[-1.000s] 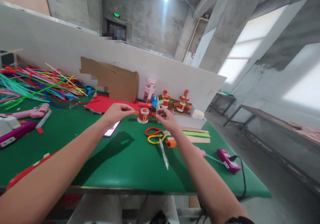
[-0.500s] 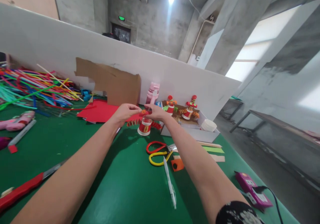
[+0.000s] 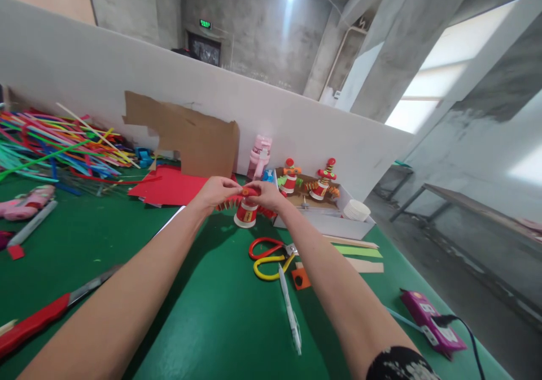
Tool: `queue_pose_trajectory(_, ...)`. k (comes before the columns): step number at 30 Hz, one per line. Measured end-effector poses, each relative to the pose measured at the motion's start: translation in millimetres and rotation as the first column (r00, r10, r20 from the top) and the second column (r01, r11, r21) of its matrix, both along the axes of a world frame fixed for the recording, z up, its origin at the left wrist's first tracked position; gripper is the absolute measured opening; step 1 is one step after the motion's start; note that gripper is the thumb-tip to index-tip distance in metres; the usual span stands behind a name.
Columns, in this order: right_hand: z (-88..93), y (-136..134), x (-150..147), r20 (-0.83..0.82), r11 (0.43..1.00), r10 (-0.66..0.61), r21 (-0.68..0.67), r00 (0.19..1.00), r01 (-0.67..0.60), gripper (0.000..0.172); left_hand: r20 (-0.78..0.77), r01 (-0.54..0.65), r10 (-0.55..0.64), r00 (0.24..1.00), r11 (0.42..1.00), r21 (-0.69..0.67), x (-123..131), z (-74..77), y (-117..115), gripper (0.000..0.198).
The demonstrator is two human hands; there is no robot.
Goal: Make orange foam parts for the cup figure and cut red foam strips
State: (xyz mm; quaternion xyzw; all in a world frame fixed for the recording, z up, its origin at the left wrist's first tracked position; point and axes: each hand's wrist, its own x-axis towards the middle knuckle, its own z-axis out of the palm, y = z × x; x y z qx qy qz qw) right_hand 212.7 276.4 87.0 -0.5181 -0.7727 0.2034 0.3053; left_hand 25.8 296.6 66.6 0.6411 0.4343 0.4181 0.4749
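Note:
A small red-and-white paper cup figure (image 3: 245, 214) with zigzag folded paper arms stands on the green table (image 3: 203, 318). Just above it my left hand (image 3: 215, 192) and my right hand (image 3: 266, 195) meet, both pinching a small red-orange piece (image 3: 249, 191) at the figure's top. Both hands' fingers are closed on that piece. Red and yellow scissors (image 3: 266, 254) and a white pen (image 3: 290, 311) lie in front of the figure.
A white box (image 3: 326, 222) with two finished figures (image 3: 325, 179) stands at right, a pink bottle (image 3: 259, 157) and cardboard (image 3: 186, 137) behind. Coloured strips (image 3: 55, 143) pile at left, red paper (image 3: 169, 187) nearby. A magenta tool (image 3: 432, 322) with cord lies near the right edge, a red knife (image 3: 42, 315) lower left.
One second ago my hands were apart on either side of the figure. They came together over its top and now both pinch the red-orange piece. The view shifted slightly right.

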Motion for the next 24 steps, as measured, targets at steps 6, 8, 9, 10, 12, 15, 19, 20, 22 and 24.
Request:
queue_pose_trajectory(6, -0.9, 1.6, 2.5, -0.036, 0.998, 0.024, -0.053, 0.999, -0.025, 0.028, -0.037, 0.014, -0.013, 0.999, 1.0, 0.024, 3.0, -0.8, -2.4, 0.036)
queue_pose_trajectory(8, 0.6, 2.4, 2.8, -0.042, 0.997, 0.034, -0.069, 0.999, -0.036, 0.03, -0.056, 0.01, -0.007, 0.998, 0.999, 0.046, 3.7, -0.9, -1.9, 0.036)
queue_pose_trajectory(9, 1.5, 2.9, 2.8, -0.043, 0.996, 0.038, -0.074, 0.998, -0.041, 0.031, -0.065, 0.005, -0.001, 0.998, 0.998, 0.061, 3.9, -0.9, -1.2, 0.036)
queue_pose_trajectory(10, 2.3, 3.4, 2.8, -0.043, 0.996, 0.041, -0.078, 0.998, -0.045, 0.032, -0.073, -0.002, 0.008, 0.997, 0.997, 0.077, 4.1, -1.0, -0.3, 0.035)
queue_pose_trajectory(12, 3.7, 4.3, 2.7, -0.043, 0.995, 0.045, -0.086, 0.998, -0.048, 0.034, -0.086, -0.019, 0.029, 0.996, 0.993, 0.115, 4.3, -1.1, 1.8, 0.033)
queue_pose_trajectory(15, 4.5, 4.6, 2.1, -0.041, 0.994, 0.042, -0.095, 0.998, -0.046, 0.035, -0.096, -0.042, 0.059, 0.994, 0.985, 0.169, 4.1, -1.8, 4.4, 0.031)
queue_pose_trajectory(19, 4.5, 2.6, 0.8, -0.038, 0.994, 0.026, -0.103, 0.999, -0.03, 0.038, -0.113, -0.062, 0.089, 0.99, 0.974, 0.219, 3.2, -2.6, 5.7, 0.03)
queue_pose_trajectory(20, 4.5, 2.1, 0.4, -0.037, 0.994, 0.022, -0.106, 0.999, -0.025, 0.039, -0.12, -0.063, 0.093, 0.988, 0.971, 0.229, 2.9, -2.4, 5.7, 0.03)
queue_pose_trajectory(22, 4.3, 1.0, -0.3, -0.035, 0.994, 0.013, -0.111, 0.999, -0.017, 0.04, -0.138, -0.062, 0.099, 0.985, 0.966, 0.25, 2.4, -1.2, 5.3, 0.027)
queue_pose_trajectory(24, 4.0, 0.4, -1.0, -0.035, 0.993, 0.005, -0.117, 0.999, -0.009, 0.04, -0.163, -0.061, 0.108, 0.981, 0.962, 0.267, 2.2, 0.8, 4.2, 0.024)
